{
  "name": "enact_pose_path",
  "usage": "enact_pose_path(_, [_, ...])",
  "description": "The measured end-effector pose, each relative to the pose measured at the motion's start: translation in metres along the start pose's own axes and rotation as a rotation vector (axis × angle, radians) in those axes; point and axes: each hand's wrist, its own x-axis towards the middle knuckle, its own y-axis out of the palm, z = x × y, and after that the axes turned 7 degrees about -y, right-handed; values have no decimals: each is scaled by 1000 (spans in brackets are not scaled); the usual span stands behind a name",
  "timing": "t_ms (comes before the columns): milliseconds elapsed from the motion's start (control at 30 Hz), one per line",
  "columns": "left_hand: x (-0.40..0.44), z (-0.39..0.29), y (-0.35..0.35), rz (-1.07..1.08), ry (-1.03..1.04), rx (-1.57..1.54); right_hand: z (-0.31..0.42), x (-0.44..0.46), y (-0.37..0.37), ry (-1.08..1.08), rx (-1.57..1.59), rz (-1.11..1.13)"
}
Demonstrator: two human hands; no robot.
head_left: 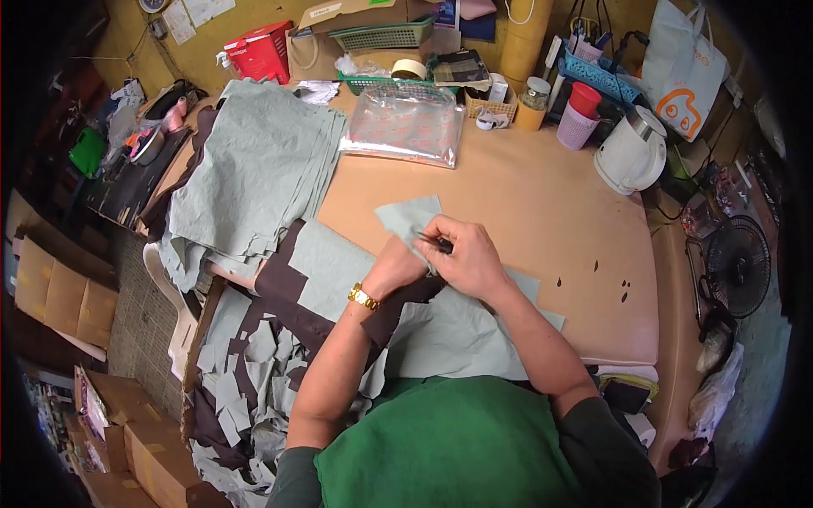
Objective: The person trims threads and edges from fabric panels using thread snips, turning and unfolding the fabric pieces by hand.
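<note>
Over the middle of the table, a small pale grey-green fabric piece [410, 215] sticks up between my two hands. My left hand [396, 267], with a gold watch at its wrist, is closed on this piece; its fingertips are partly hidden. Close against it, my right hand [467, 261] is closed, with a small dark object [443, 245] showing between thumb and fingers. I cannot make out what that object is. Below my forearms lie a larger grey-green fabric sheet [453, 334] and dark brown fabric [292, 288].
A stack of grey-green sheets [254, 161] covers the table's left side. Fabric scraps [254, 372] fill a container at lower left. A clear plastic packet [402, 127], baskets and a white kettle [631, 151] stand along the back. A black fan [737, 266] is at right.
</note>
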Motion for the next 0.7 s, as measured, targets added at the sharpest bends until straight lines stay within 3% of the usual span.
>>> enact_pose_path(67, [-1, 7, 2, 29, -54, 101, -8, 6, -1, 25, 27, -57])
enact_pose_path(133, [-19, -22, -6, -26, -271, 292, -16, 7, -3, 50, 51, -115])
enact_pose_path(200, [-42, -43, -3, -87, -259, 121, -25, 5, -7, 261, 350, -195])
enact_pose_path(267, [-57, -46, 5, -318, -142, 149, -28, 1, -3, 219, 374, -234])
enact_pose_path(333, [-63, -37, 15, -332, -210, 133, -27, -3, 1, 196, 391, -278])
enact_pose_path(400, [-67, -24, 22, -451, 3, -100, -26, -3, 1, 197, 387, -249])
enact_pose_path(433, [-73, -21, 18, -304, -103, -185, -24, -3, 1, 197, 380, -222])
enact_pose_path(467, [-75, -20, 14, -303, -106, -186, -21, -2, -1, 200, 381, -221])
enact_pose_path(533, [-77, -25, 5, 3, -128, -493, -16, 0, -5, 146, 451, -49])
enact_pose_path(567, [-79, -31, -2, 94, -155, -469, -18, 1, -5, 147, 452, -44])
enact_pose_path(667, [-81, -22, 0, 94, -169, -632, -21, 1, -3, 93, 639, 74])
enact_pose_path(700, [-80, -19, 0, 72, -154, -491, -18, 1, 0, 51, 585, -35])
